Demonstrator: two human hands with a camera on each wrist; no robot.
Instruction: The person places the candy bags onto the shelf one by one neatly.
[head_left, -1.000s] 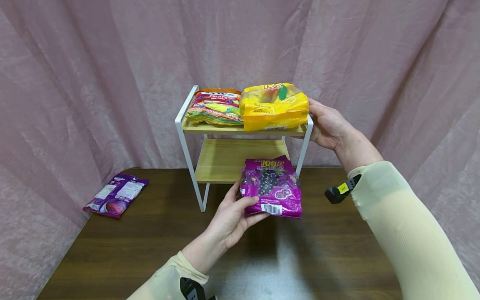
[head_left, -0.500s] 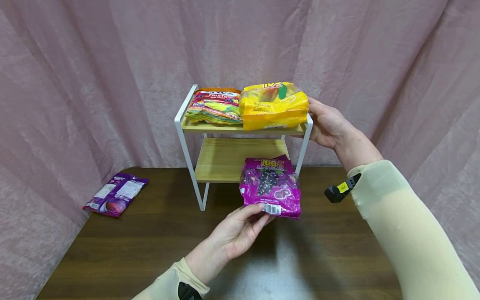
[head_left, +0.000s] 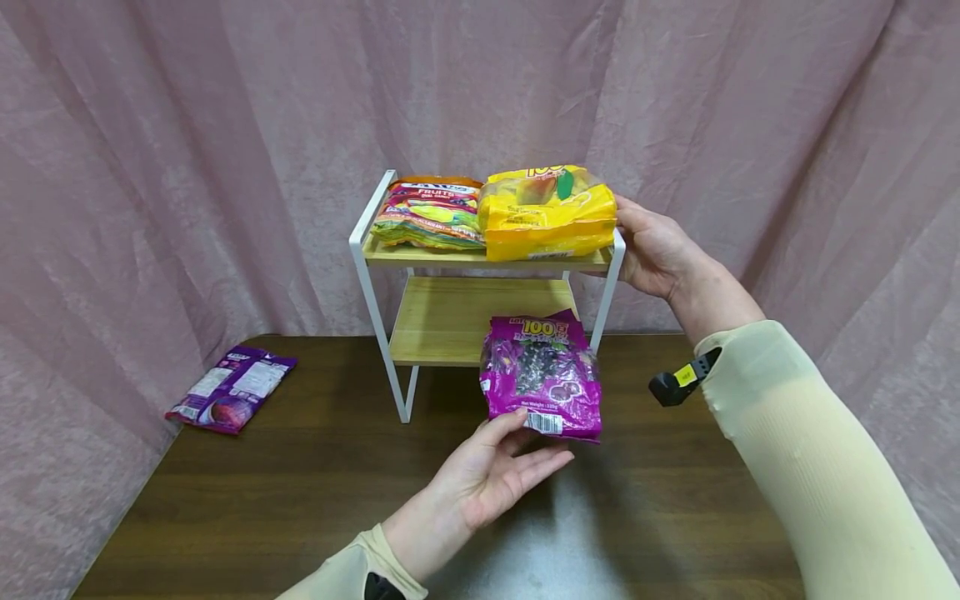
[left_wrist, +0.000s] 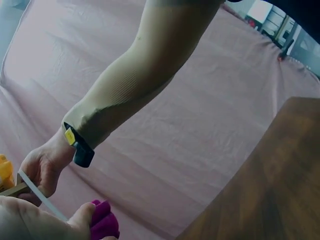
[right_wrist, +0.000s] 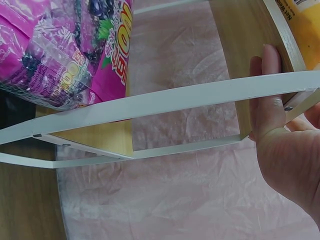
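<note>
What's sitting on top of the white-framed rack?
A multicoloured FRUITS bag at left and a yellow bag at right, side by side. They cover most of the top board; anything beneath them is hidden.

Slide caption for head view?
Left hand touching the bottom of the magenta bag, right hand holding the shelf at upper right.
</note>
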